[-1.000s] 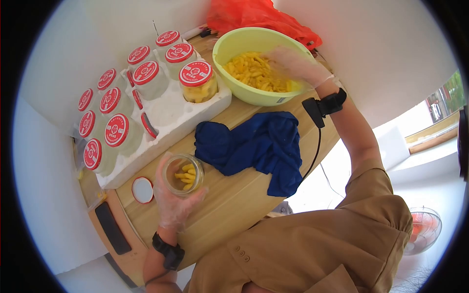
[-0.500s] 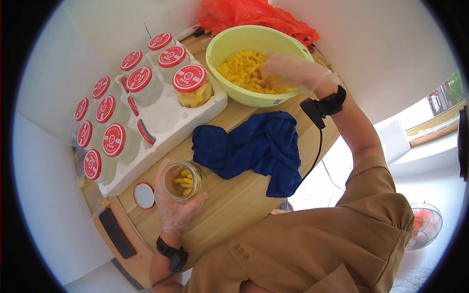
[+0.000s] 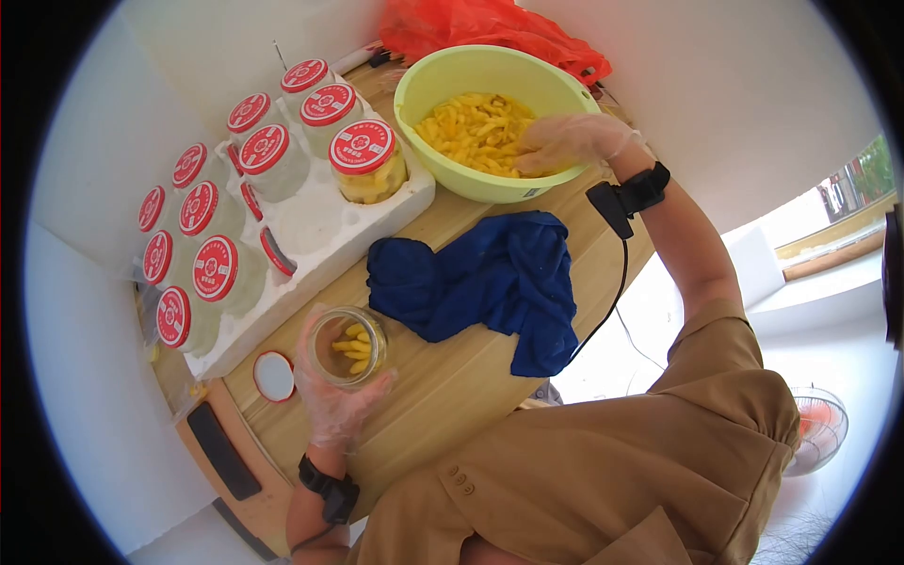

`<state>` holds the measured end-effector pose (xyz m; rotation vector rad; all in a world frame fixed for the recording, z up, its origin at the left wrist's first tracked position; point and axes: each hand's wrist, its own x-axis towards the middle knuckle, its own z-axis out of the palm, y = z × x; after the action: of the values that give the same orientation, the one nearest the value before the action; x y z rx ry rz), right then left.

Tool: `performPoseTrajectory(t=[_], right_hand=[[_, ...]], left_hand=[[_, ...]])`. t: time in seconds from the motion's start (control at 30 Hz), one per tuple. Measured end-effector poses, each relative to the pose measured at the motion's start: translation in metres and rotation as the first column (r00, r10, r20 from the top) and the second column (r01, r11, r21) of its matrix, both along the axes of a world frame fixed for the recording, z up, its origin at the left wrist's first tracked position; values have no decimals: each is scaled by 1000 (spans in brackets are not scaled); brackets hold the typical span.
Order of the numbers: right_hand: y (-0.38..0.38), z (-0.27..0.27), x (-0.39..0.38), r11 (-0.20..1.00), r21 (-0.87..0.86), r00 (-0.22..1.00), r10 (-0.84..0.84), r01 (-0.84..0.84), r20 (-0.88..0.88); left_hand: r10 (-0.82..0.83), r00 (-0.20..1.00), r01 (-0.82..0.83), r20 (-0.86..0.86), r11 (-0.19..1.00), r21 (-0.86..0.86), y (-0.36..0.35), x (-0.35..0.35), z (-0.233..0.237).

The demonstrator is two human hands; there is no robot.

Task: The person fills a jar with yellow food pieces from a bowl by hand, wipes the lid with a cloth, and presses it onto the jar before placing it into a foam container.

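My left hand (image 3: 341, 400), in a clear plastic glove, is wrapped round an open glass jar (image 3: 350, 347) on the table. Several yellow finger-shaped pieces (image 3: 355, 349) lie inside the jar. Its mouth faces up towards me. In the pale green bowl (image 3: 443, 174), my gloved right hand (image 3: 576, 141) reaches over the right rim, with fingers curled down into a heap of yellow pieces (image 3: 476, 127). The fingertips are partly hidden among them. A lid (image 3: 275, 377), white inside with a red rim, lies just left of the jar.
A white foam tray (image 3: 325, 245) at the left holds several red-lidded jars (image 3: 216, 267), one containing yellow pieces (image 3: 377, 179). A blue cloth (image 3: 490, 282) lies between jar and bowl. Red plastic bag (image 3: 490, 33) behind the bowl; fan (image 3: 817, 428) at the right.
My right hand, blurred by motion before, is now steadier, with its fingers lower at the right side of the bowl. My left hand still holds the jar in place.
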<state>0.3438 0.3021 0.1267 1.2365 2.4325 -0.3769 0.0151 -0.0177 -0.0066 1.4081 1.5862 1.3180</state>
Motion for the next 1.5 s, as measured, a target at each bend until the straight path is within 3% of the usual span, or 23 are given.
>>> performPoseTrajectory(t=[0.1, 0.2, 0.3, 0.4, 0.5, 0.6, 0.67, 0.73, 0.8, 0.9, 1.0, 1.1, 1.2, 1.3, 1.33, 1.4, 1.47, 1.5], right_hand=[[10, -7, -11, 987, -126, 995, 91, -96, -48], [2, -12, -17, 992, -100, 979, 51, -71, -196], [16, -31, -18, 967, -236, 928, 0, -95, -373], [22, -18, -22, 955, -295, 903, -103, -28, -418], [6, 1, -34, 899, -429, 741, -349, 92, -574], [1, -1, -28, 951, -284, 642, -293, 121, -708], [25, -25, -8, 999, -13, 676, -38, 41, -736], [31, -23, -8, 993, 112, 807, 88, -27, -583], [33, -8, -7, 995, 77, 965, 80, -63, -251], [-7, 8, -19, 999, -10, 998, 48, -48, 28], [6, -11, -21, 981, -140, 985, 120, -137, -122], [12, -25, -22, 978, -162, 955, 84, -134, -284], [12, -19, -32, 937, -350, 952, -111, 4, -286], [9, -9, -30, 907, -420, 856, -242, 33, -456], [12, -14, -27, 905, -425, 796, -239, -26, -556], [27, -32, -23, 932, -330, 690, -142, -148, -710], [43, -45, -17, 965, -40, 644, 143, -260, -752], [41, -41, -17, 973, -32, 628, 122, -228, -768]], left_hand=[[-1, 1000, 1, 12, 1000, -4, 0, 0, 0], [-5, 1000, 5, 0, 1000, -2, 0, 0, -1], [-1, 1000, 1, 11, 1000, -11, 0, 1, 0], [8, 1000, -8, 16, 1000, -12, 0, 1, 0], [8, 1000, -8, 6, 1000, -25, 0, 1, 3], [16, 999, -15, 39, 1000, -24, 1, 3, 3], [14, 999, -13, 50, 1000, -20, 1, 3, 4], [-4, 999, 5, 37, 1000, -22, 2, 3, 5], [10, 999, -9, 51, 1000, -21, 1, 3, 3], [10, 999, -9, 39, 1000, -15, 1, 3, 1], [9, 1000, -9, 30, 1000, -11, 1, 3, 3], [10, 1000, -10, 8, 1000, -11, 2, 3, 6], [2, 999, -2, -46, 1000, -1, 2, 0, 3], [-1, 999, 1, -54, 1000, 3, 1, -1, 0], [1, 999, -1, -47, 1000, 3, 1, 0, -1], [5, 1000, -5, -23, 1000, 6, 1, 0, -2], [8, 1000, -8, -16, 1000, 0, 0, 0, -2], [8, 1000, -8, -21, 1000, -6, 0, -1, -1]])
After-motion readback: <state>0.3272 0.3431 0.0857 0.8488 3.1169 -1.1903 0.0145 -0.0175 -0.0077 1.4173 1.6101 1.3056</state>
